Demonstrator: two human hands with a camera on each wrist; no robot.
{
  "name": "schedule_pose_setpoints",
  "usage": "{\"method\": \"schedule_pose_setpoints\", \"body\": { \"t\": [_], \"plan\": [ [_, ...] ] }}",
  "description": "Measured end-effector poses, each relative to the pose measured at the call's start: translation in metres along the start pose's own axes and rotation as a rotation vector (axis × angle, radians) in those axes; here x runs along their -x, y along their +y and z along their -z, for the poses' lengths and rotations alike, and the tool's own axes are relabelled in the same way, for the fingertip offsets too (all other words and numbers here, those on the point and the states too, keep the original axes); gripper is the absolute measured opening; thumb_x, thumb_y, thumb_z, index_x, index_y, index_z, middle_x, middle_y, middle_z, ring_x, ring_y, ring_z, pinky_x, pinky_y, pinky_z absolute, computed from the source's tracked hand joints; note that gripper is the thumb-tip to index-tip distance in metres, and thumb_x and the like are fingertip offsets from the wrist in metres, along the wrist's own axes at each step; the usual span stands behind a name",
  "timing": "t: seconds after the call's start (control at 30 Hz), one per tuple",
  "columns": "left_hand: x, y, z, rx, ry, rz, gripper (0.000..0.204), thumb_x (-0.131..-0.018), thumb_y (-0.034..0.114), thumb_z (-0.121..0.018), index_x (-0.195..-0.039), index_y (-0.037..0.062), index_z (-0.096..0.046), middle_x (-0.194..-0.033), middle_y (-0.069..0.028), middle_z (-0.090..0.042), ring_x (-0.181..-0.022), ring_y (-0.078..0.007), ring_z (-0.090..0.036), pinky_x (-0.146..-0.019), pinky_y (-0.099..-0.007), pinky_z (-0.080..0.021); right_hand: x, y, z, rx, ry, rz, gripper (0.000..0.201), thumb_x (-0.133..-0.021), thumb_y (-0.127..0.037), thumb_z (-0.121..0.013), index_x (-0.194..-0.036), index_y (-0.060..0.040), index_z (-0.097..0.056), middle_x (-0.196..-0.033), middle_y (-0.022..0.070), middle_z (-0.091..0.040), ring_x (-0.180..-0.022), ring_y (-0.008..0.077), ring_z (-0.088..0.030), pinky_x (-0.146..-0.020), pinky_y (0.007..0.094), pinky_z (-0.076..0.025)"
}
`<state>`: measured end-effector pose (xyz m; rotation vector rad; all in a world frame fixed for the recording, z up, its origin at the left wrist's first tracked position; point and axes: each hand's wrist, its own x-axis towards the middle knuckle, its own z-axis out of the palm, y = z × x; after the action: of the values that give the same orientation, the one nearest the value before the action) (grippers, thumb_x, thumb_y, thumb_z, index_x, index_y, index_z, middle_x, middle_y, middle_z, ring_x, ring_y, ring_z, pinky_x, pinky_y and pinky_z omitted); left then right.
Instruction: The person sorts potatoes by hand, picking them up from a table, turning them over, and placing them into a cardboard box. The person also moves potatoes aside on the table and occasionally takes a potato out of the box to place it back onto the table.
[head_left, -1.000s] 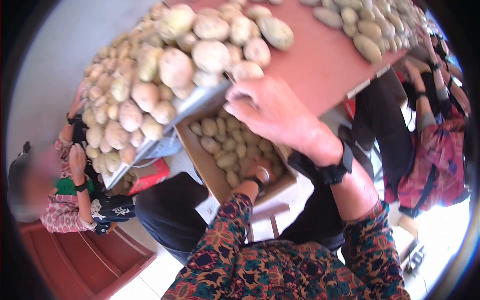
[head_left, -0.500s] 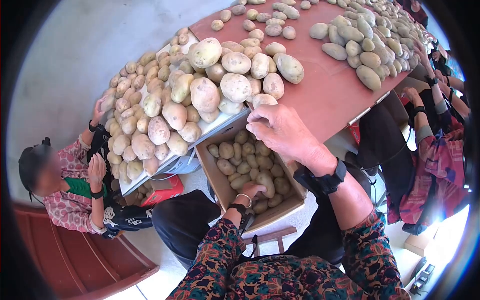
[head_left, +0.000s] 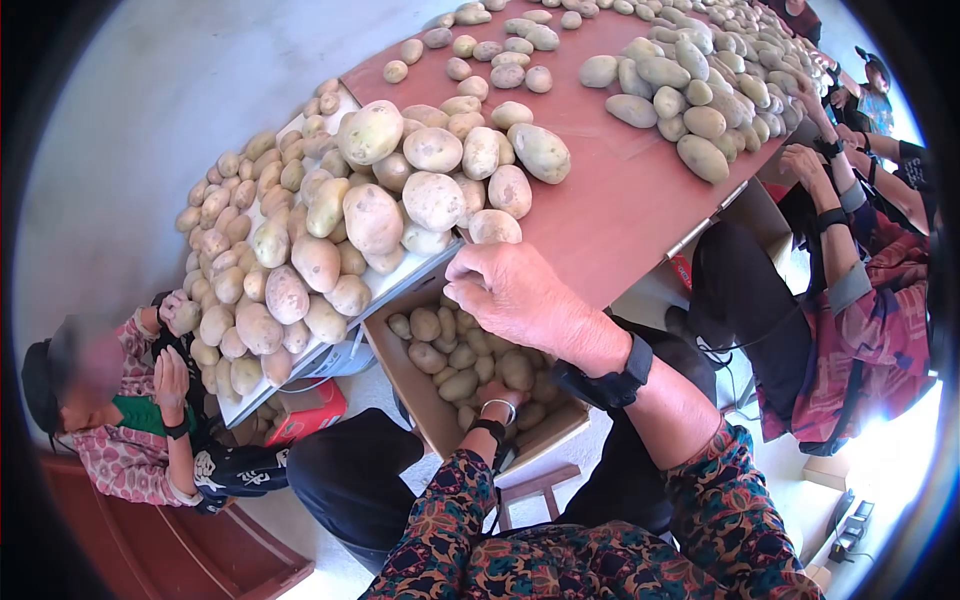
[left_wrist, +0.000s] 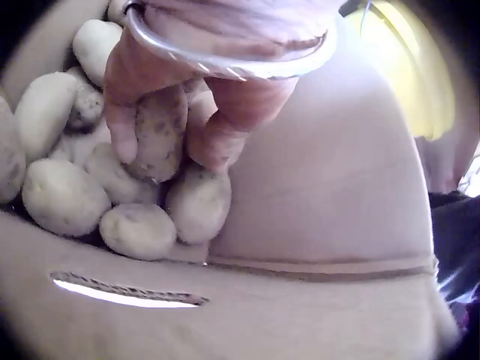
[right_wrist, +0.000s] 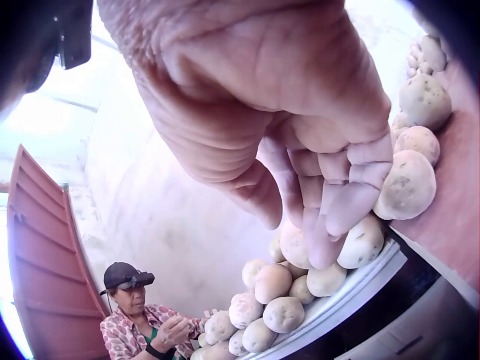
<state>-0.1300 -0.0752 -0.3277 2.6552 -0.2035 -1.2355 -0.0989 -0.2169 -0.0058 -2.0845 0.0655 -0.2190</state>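
Note:
My left hand reaches down into a cardboard box of potatoes. In the left wrist view its thumb and fingers close around a brown-speckled potato, with paler potatoes packed around it. My right hand hovers over the box's far side, by the table edge. In the right wrist view its fingers hang loosely curled, and nothing shows in its grasp. Just beyond it lies the big potato heap at the table edge.
Smaller potatoes lie scattered on the red table, with another pile to the right. A person sits at the left, others at the right. A red-sided box stands under the table.
Inside the box my left hand has moved leftward from the right side and now lies left of a large potato. My right hand stays above the box. The head view has shifted.

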Motion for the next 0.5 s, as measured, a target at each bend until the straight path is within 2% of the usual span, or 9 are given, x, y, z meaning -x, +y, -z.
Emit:
{"method": "schedule_pose_setpoints", "body": {
  "t": [0.1, 0.13, 0.2, 0.23, 0.3, 0.33, 0.37, 0.43, 0.5],
  "plan": [
    [0.000, -0.019, 0.001, 0.129, -0.032, -0.079, 0.064, -0.070, 0.037, -0.078, -0.122, 0.0046, -0.061, -0.118, -0.0205, -0.064, -0.102, -0.0364, -0.065, -0.083, -0.0387, -0.055, 0.000, 0.002, 0.002, 0.024, 0.038, 0.029, 0.016, -0.083, -0.017, -0.063, -0.087, -0.0014, -0.067, -0.081, 0.0203, -0.066, -0.082, 0.0376, -0.065, -0.074, 0.0447, -0.052],
    [-0.009, -0.029, -0.005, 0.128, -0.031, -0.067, 0.064, -0.070, 0.037, -0.078, -0.122, 0.0046, -0.061, -0.118, -0.0205, -0.064, -0.102, -0.0364, -0.065, -0.083, -0.0387, -0.055, 0.000, 0.000, 0.003, 0.014, 0.032, 0.030, 0.016, -0.083, -0.017, -0.063, -0.087, -0.0014, -0.067, -0.081, 0.0203, -0.066, -0.082, 0.0376, -0.065, -0.074, 0.0447, -0.052],
    [-0.024, -0.050, -0.016, 0.242, -0.080, -0.028, 0.049, -0.077, 0.032, -0.073, -0.114, 0.0004, -0.064, -0.106, -0.0181, -0.068, -0.095, -0.0350, -0.067, -0.067, -0.0381, -0.058, 0.000, -0.004, 0.007, 0.047, 0.032, -0.014, 0.017, -0.084, -0.017, -0.062, -0.085, -0.0004, -0.067, -0.079, 0.0212, -0.066, -0.080, 0.0379, -0.065, -0.072, 0.0450, -0.052],
    [-0.008, -0.048, -0.006, 0.243, -0.076, -0.019, 0.049, -0.077, 0.032, -0.073, -0.114, 0.0004, -0.064, -0.106, -0.0181, -0.068, -0.095, -0.0350, -0.067, -0.067, -0.0381, -0.058, 0.001, -0.002, 0.008, 0.039, 0.027, -0.011, 0.017, -0.084, -0.017, -0.062, -0.085, -0.0004, -0.067, -0.079, 0.0212, -0.066, -0.080, 0.0379, -0.065, -0.072, 0.0450, -0.052],
    [0.034, -0.026, 0.034, 0.575, -0.191, 0.022, 0.040, -0.085, 0.036, -0.061, -0.103, 0.0016, -0.069, -0.105, -0.0203, -0.068, -0.080, -0.0358, -0.070, -0.068, -0.0415, -0.057, -0.001, 0.000, 0.014, 0.034, 0.122, 0.013, 0.016, -0.084, -0.015, -0.061, -0.084, 0.0002, -0.066, -0.078, 0.0221, -0.065, -0.078, 0.0379, -0.065, -0.070, 0.0443, -0.052],
    [0.030, -0.031, 0.038, 0.604, -0.213, -0.018, 0.041, -0.086, 0.038, -0.059, -0.097, -0.0005, -0.069, -0.092, -0.0173, -0.069, -0.059, -0.0285, -0.068, -0.048, -0.0358, -0.051, -0.004, 0.001, 0.018, -0.064, 0.141, -0.045, 0.016, -0.084, -0.014, -0.059, -0.085, 0.0002, -0.066, -0.078, 0.0217, -0.065, -0.077, 0.0367, -0.066, -0.069, 0.0418, -0.053],
    [0.031, -0.032, 0.046, 0.601, -0.210, -0.025, 0.041, -0.086, 0.038, -0.059, -0.097, -0.0005, -0.069, -0.092, -0.0173, -0.069, -0.059, -0.0285, -0.068, -0.048, -0.0358, -0.051, -0.006, 0.002, 0.024, -0.062, 0.148, -0.041, 0.016, -0.084, -0.014, -0.059, -0.085, 0.0002, -0.066, -0.078, 0.0217, -0.065, -0.077, 0.0367, -0.066, -0.069, 0.0418, -0.053],
    [0.032, -0.032, 0.070, 0.764, -0.344, 0.003, 0.041, -0.088, 0.039, -0.059, -0.091, -0.0008, -0.069, -0.080, -0.0134, -0.068, -0.053, -0.0225, -0.063, -0.042, -0.0318, -0.046, -0.008, 0.009, 0.035, -0.045, 0.357, 0.038, 0.018, -0.086, -0.013, -0.062, -0.097, 0.0009, -0.067, -0.076, 0.0095, -0.066, -0.072, 0.0126, -0.062, -0.068, 0.0291, -0.050],
    [0.070, -0.013, 0.121, 0.887, -0.323, -0.096, 0.042, -0.090, 0.041, -0.058, -0.088, 0.0007, -0.068, -0.073, -0.0097, -0.067, -0.052, -0.0177, -0.061, -0.038, -0.0277, -0.040, -0.010, 0.010, 0.048, -0.122, 0.370, -0.047, 0.022, -0.086, -0.018, -0.064, -0.096, 0.0016, -0.067, -0.078, 0.0091, -0.067, -0.076, 0.0114, -0.061, -0.071, 0.0289, -0.050]
  ]
}}
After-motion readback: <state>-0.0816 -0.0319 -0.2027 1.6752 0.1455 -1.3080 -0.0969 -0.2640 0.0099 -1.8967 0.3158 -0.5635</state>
